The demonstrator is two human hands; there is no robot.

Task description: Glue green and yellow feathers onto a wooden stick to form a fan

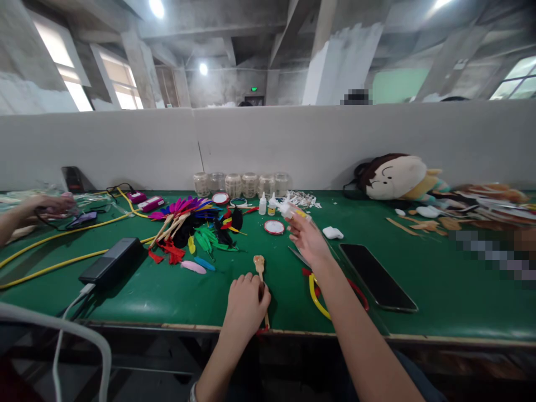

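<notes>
Near the table's front edge, my left hand is closed around a slim wooden stick, whose wide carved-looking head points away from me. My right hand reaches forward with its fingers around a small white squeeze bottle that has a yellow label. Two similar small bottles stand upright just left of it. Between the hands and the bottles lies a red-rimmed round lid with white inside. Scissors and a yellow curved handle or loop show partly beneath my right forearm.
Colourful feathers and red tassels lie left of centre. Several jars line the back wall. A black power adapter and yellow cable sit left, a phone right, a plush doll behind. Another person's hand is far left.
</notes>
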